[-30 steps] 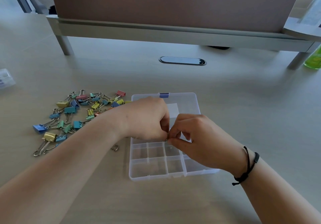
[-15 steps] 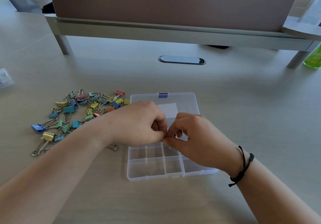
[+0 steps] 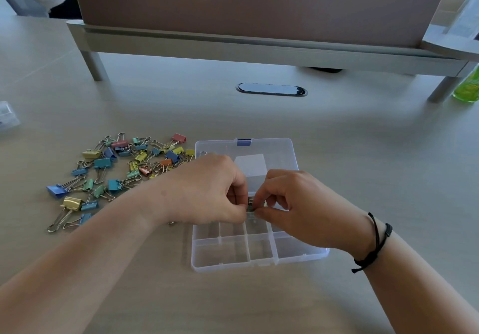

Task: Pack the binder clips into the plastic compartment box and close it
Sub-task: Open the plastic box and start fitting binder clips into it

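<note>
L hand & R hand pinch one clip above box.

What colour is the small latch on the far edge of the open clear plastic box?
Blue: the small latch on the clear plastic compartment box, best seen in the head view.

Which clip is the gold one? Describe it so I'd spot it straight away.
Start at the clear compartment box in the middle of the desk, then look left to the scattered pile of coloured binder clips. The gold clip lies at the pile's near left edge, between a blue and a light blue clip; it alone looks shiny and metallic.
</note>
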{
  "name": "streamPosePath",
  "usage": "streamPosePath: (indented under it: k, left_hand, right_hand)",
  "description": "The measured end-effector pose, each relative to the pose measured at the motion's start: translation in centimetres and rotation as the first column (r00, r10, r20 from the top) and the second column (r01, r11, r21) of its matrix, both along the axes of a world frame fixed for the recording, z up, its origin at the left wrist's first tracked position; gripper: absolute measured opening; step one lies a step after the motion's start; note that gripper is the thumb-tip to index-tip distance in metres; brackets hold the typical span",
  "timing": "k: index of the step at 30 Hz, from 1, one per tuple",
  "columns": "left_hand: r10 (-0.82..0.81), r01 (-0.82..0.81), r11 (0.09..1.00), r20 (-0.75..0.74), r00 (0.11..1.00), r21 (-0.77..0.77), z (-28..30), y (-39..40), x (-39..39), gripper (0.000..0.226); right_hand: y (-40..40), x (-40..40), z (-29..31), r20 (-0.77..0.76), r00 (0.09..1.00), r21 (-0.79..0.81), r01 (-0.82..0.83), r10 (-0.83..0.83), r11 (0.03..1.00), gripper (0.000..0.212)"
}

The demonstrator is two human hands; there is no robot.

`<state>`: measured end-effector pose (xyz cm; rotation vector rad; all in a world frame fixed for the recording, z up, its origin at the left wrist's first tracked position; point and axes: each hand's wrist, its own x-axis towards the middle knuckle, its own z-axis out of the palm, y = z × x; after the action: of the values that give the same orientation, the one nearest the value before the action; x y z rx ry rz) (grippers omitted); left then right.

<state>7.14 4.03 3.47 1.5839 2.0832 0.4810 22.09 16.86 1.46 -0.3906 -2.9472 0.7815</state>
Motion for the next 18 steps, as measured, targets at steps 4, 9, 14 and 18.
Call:
streamPosePath:
  k: [4, 9, 14, 18]
  left_hand:
    - [-0.008, 0.007, 1.0, 0.021, 1.0, 0.022, -0.16, -0.15, -0.08, 0.002]
    - [-0.001, -0.002, 0.999, 0.067, 0.998, 0.052, -0.29, -0.07, -0.3, 0.004]
    - [-0.019, 0.015, 0.998, 0.066, 0.998, 0.065, -0.46, -0.15, -0.47, 0.003]
    - [-0.041, 0.037, 0.996, 0.052, 0.998, 0.084, -0.56, -0.23, -0.62, 0.009]
  right_hand:
    - [0.04, 0.01, 0.14, 0.008, 1.0, -0.004, -0.016, 0.016, 1.0, 0.005]
    - [0.41, 0.14, 0.36, -0.004, 1.0, -0.021, -0.006, 0.006, 1.0, 0.005]
    - [0.68, 0.26, 0.46, -0.014, 1.0, -0.018, -0.011, 0.01, 1.0, 0.005]
    - [0.73, 0.23, 0.41, -0.014, 1.0, -0.015, -0.019, 0.019, 1.0, 0.005]
